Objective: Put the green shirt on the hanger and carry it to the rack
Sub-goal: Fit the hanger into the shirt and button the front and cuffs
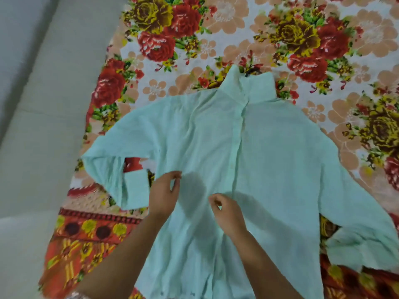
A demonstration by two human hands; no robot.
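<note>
The pale green shirt (pixel 248 152) lies face up on the bed, buttoned, with its collar standing at the far end. Both sleeves are spread outward and their cuffs are folded back toward me. A small dark piece (pixel 248 72) pokes out of the collar; I cannot tell whether it belongs to a hanger. My left hand (pixel 165 190) hovers over the shirt's lower left front, fingers loosely curled and holding nothing. My right hand (pixel 226 210) hovers just left of the button placket in the same loose curl. Each hand casts a shadow on the cloth.
A floral bedsheet (pixel 194 39) with red and yellow roses covers the bed under the shirt. The bed's left edge runs diagonally beside a grey floor (pixel 43 104). No rack is in view.
</note>
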